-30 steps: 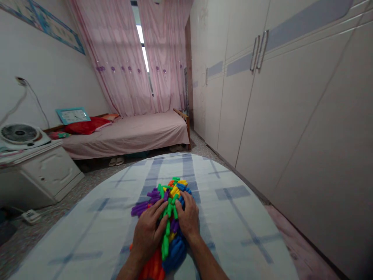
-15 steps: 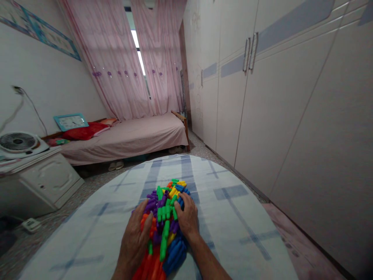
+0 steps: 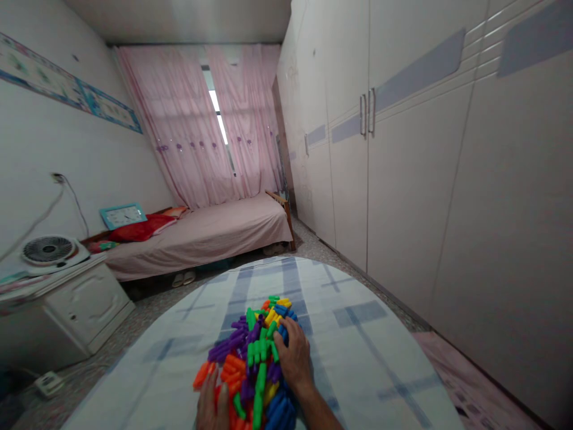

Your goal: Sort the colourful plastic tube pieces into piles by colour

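Observation:
A heap of small tube-shaped plastic toy pieces lies at the near middle of the table. It holds purple pieces (image 3: 229, 344), green pieces (image 3: 259, 351), orange pieces (image 3: 233, 368), yellow pieces (image 3: 272, 316) and blue pieces (image 3: 281, 411). At the heap's lower left, beside orange and red pieces, is my left hand (image 3: 212, 405), open with thumb and fingers apart; its lower part is cut off by the frame. My right hand (image 3: 293, 352) rests open against the right side, fingertips at the blue pieces and thumb near a green one.
Under the heap is a round table with a blue-and-white checked cloth (image 3: 353, 352). Beyond it stands a bed (image 3: 215, 233) before pink curtains (image 3: 179, 119). Wardrobes (image 3: 403, 197) line the right; a white cabinet (image 3: 85, 304) bearing a fan (image 3: 49, 251) stands left.
My left hand has moved down along the heap toward me, uncovering purple and orange pieces. My right hand stays at the right side. The whole view has tilted upward.

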The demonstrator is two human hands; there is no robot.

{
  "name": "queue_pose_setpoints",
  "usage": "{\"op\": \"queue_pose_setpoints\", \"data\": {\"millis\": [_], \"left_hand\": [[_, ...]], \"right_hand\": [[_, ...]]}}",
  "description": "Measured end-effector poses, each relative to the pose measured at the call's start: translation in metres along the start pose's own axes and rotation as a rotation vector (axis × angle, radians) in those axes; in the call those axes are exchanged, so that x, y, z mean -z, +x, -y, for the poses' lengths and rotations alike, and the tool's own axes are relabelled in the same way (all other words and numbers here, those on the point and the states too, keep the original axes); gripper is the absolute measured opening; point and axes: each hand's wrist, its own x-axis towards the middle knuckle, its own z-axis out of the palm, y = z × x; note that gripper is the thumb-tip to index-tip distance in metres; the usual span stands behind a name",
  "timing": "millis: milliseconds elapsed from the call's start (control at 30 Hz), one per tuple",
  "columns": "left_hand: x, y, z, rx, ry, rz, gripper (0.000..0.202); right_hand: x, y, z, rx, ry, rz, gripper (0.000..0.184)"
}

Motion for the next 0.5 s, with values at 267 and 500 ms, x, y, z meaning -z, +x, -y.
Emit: {"op": "queue_pose_setpoints", "data": {"millis": [267, 500], "left_hand": [[-0.013, 0.022, 0.025, 0.052, -0.117, 0.05, 0.039], [-0.016, 0.021, 0.013, 0.164, -0.153, 0.064, 0.042]], "right_hand": [[-0.002, 0.001, -0.007, 0.018, -0.003, 0.005, 0.035], [0.002, 0.002, -0.008, 0.017, 0.044, 0.009, 0.039]]}}
